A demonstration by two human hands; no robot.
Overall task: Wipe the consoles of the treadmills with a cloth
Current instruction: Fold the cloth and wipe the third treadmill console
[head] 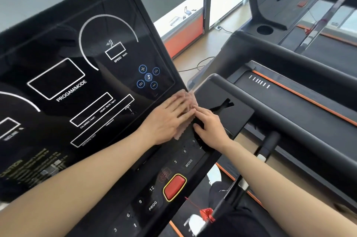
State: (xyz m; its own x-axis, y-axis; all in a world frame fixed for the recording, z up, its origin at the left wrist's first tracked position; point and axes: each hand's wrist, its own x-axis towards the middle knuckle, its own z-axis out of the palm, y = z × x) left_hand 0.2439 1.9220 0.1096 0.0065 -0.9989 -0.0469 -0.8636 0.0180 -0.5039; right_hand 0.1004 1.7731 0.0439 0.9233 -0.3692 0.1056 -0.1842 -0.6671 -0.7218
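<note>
1. Nearest the camera, two bare forearms reach up and forward over the lower button strip of the treadmill console (81,86); between them, below the hands, sits a red stop button (174,187) with a yellow rim, and below the right forearm a red safety clip (207,215) hangs on a thin red cord.
2. The left hand (166,119) lies flat, fingers spread and extended, pressing a pale pinkish cloth (188,99) against the console's lower right corner.
3. The cloth shows past the left fingertips and along the palm's lower edge; most of it is hidden under the hand.
4. The right hand (209,126) rests just beside the left, its fingers bent down onto the console edge, fingertips touching the cloth and the left hand's fingers; whether it pinches the cloth cannot be told.
5. Above the left hand, a cluster of round blue music buttons (148,77) sits on the glossy black panel.
6. To the right of the right hand lies a black side tray (222,105).
7. Farther right, beyond it, a neighbouring treadmill (289,90) shows an orange-edged deck.
</note>
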